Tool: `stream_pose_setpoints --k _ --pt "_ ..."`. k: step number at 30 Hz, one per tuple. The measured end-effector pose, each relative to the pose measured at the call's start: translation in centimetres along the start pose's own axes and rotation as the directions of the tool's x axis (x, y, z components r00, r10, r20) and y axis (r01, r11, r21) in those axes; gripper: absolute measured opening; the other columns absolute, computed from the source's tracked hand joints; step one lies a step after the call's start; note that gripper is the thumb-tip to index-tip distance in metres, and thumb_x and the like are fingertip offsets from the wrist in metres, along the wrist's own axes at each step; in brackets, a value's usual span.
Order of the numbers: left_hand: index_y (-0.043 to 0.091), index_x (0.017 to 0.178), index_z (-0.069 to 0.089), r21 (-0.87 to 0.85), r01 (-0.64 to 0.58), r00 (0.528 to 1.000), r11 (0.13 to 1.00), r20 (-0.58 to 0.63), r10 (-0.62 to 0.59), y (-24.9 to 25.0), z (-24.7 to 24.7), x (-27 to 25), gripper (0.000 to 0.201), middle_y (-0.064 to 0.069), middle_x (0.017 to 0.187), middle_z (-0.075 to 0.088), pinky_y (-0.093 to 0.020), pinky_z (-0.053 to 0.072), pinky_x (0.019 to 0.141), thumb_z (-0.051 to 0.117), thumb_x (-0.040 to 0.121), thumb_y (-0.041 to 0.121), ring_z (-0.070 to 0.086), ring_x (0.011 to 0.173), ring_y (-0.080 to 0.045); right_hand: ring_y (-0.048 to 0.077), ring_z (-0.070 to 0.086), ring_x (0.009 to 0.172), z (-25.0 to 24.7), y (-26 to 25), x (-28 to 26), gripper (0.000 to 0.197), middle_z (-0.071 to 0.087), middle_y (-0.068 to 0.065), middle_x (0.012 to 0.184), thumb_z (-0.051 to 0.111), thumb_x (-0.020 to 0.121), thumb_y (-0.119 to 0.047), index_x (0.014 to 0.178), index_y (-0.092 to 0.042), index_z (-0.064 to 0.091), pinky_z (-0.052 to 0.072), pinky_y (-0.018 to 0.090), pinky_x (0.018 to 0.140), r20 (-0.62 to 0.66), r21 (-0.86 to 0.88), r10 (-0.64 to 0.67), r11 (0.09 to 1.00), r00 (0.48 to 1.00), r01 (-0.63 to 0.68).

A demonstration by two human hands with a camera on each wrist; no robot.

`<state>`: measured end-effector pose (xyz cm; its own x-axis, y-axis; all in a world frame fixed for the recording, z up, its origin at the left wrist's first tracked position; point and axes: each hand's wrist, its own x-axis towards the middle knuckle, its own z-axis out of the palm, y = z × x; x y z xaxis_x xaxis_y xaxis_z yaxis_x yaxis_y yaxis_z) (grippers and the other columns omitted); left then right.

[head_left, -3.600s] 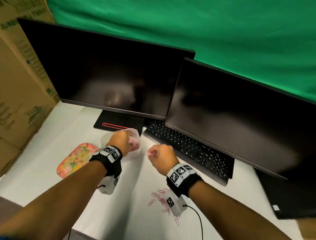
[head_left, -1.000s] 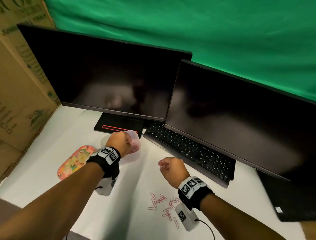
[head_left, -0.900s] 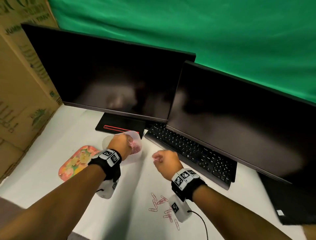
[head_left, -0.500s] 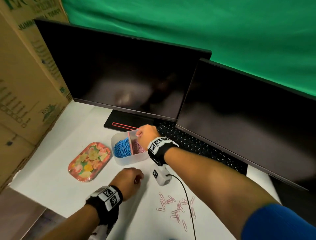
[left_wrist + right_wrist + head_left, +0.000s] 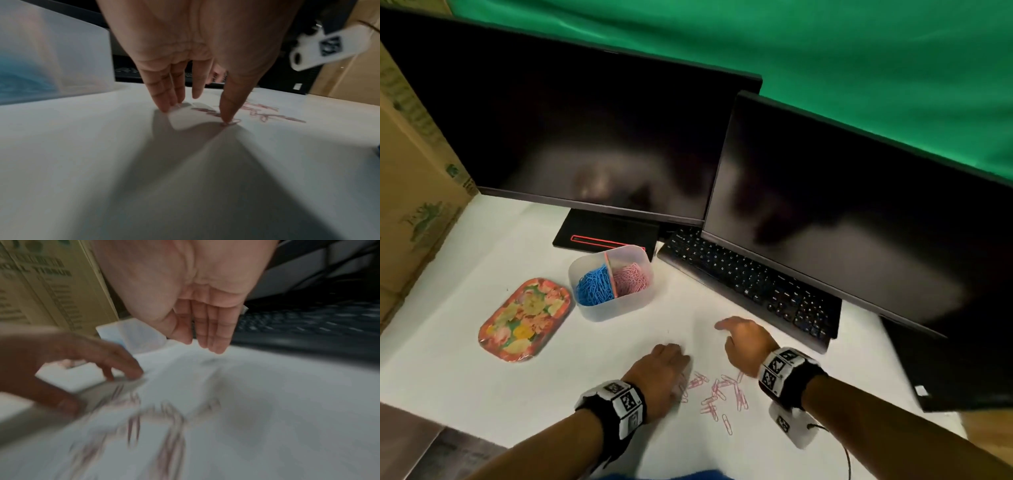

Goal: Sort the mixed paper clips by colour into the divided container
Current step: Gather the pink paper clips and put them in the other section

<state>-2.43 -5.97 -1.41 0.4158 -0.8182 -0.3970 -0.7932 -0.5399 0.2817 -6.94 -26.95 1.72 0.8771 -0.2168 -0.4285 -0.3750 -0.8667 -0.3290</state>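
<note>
A translucent divided container (image 5: 616, 308) holds blue clips (image 5: 594, 286) in its left compartment and pink clips (image 5: 631, 279) in its right. Several loose pink paper clips (image 5: 717, 394) lie on the white table near me. My left hand (image 5: 671, 363) is at the left edge of this scatter. In the left wrist view its fingers (image 5: 164, 104) are straight, tips on the table, and the thumb tip presses a pink clip (image 5: 231, 122). My right hand (image 5: 743, 339) hovers just beyond the scatter, with its fingers (image 5: 213, 337) straight and empty.
A floral tray (image 5: 525, 320) lies left of the container. A black keyboard (image 5: 750, 284) and two dark monitors (image 5: 592, 137) stand behind and to the right. Cardboard boxes (image 5: 410, 192) wall the left side. The table's front edge (image 5: 465, 435) is at lower left.
My right hand has left the container's pink compartment and come back over the table, opened. My left hand has slid right to the loose clips and uncurled onto the table.
</note>
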Motion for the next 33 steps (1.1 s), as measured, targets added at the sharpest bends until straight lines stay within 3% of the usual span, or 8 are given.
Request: stream_pose_setpoints --k 3,6,8,11,17,21,28,33 --pt "0.027 0.113 0.063 0.113 -0.063 0.998 0.992 0.035 0.059 0.6 0.9 0.2 0.081 0.004 0.119 0.064 -0.017 0.055 0.080 0.082 0.036 0.043 0.062 0.107 -0.015 0.012 0.025 0.144 2.8 3.3 -4.2 0.061 0.024 -0.004 0.158 0.040 0.091 -0.005 0.149 -0.022 0.031 0.020 0.020 0.117 0.051 -0.052 0.020 0.998 0.999 -0.018" --pt "0.019 0.138 0.047 0.016 -0.162 0.985 0.987 0.068 0.161 1.7 2.1 0.1 0.073 0.000 0.148 0.040 -0.027 0.044 0.105 0.069 0.069 0.018 0.036 0.138 -0.021 0.011 0.005 0.149 5.4 3.8 -7.3 0.065 0.005 -0.003 0.162 0.040 0.093 -0.003 0.152 -0.018 0.019 0.006 0.018 0.115 0.084 -0.027 -0.041 0.999 0.996 0.044" --pt "0.018 0.148 0.030 -0.022 -0.236 0.966 0.972 0.106 0.237 2.3 2.5 0.0 0.072 -0.002 0.156 0.024 -0.036 0.034 0.113 0.049 0.080 0.002 0.016 0.146 -0.023 0.016 0.014 0.148 7.1 3.1 -8.3 0.061 0.016 0.000 0.160 0.037 0.091 -0.002 0.150 -0.014 0.027 0.006 0.023 0.118 0.031 -0.026 -0.146 0.989 0.989 0.147" --pt "0.029 0.144 0.034 -0.092 -0.272 0.962 0.958 -0.011 0.273 1.9 3.3 0.1 0.075 0.001 0.150 0.036 -0.036 0.040 0.109 0.051 0.077 0.000 0.030 0.140 -0.022 0.011 0.028 0.143 8.2 3.4 -8.7 0.058 0.032 -0.003 0.155 0.037 0.090 -0.004 0.147 -0.014 0.034 0.002 0.005 0.112 -0.002 -0.026 -0.228 0.973 0.974 0.228" --pt "0.025 0.151 0.008 -0.101 0.013 0.999 0.995 0.049 -0.008 1.1 1.9 0.2 0.101 0.001 0.147 0.020 -0.037 0.042 0.104 0.067 0.071 0.048 0.029 0.133 -0.024 0.015 0.033 0.132 6.6 5.8 -9.9 0.085 0.028 -0.007 0.143 0.062 0.082 -0.043 0.151 -0.024 0.015 0.039 0.030 0.107 0.000 0.097 -0.019 0.995 1.000 0.019" --pt "0.025 0.149 0.018 -0.141 0.032 0.994 0.989 0.106 -0.017 2.5 1.5 1.1 0.096 0.002 0.139 0.024 -0.034 0.044 0.101 0.071 0.073 0.049 0.039 0.126 -0.020 0.018 0.037 0.124 8.0 4.7 -10.2 0.106 0.028 -0.004 0.135 0.072 0.068 -0.057 0.149 -0.023 0.013 0.045 0.035 0.100 0.107 0.076 0.006 0.997 0.994 -0.014" --pt "0.021 0.121 0.057 -0.213 0.004 0.999 0.977 0.047 0.006 4.3 1.3 2.4 0.032 -0.001 0.115 0.048 -0.029 0.046 0.086 0.056 0.090 0.030 0.058 0.104 -0.024 0.022 0.056 0.106 8.5 2.7 -7.7 0.056 0.043 -0.001 0.121 0.066 0.083 -0.040 0.132 -0.023 0.046 0.048 0.034 0.091 0.044 0.192 -0.028 0.981 0.999 0.019" --pt "0.018 0.103 0.064 -0.209 0.013 1.000 0.978 0.024 -0.008 4.6 1.1 2.8 0.020 0.004 0.092 0.045 -0.024 0.039 0.072 0.049 0.093 0.028 0.052 0.084 -0.019 0.024 0.061 0.095 8.0 1.9 -6.6 0.021 0.052 0.002 0.106 0.054 0.091 -0.029 0.108 -0.022 0.063 0.049 0.031 0.082 -0.016 0.241 -0.042 0.969 0.999 0.044"
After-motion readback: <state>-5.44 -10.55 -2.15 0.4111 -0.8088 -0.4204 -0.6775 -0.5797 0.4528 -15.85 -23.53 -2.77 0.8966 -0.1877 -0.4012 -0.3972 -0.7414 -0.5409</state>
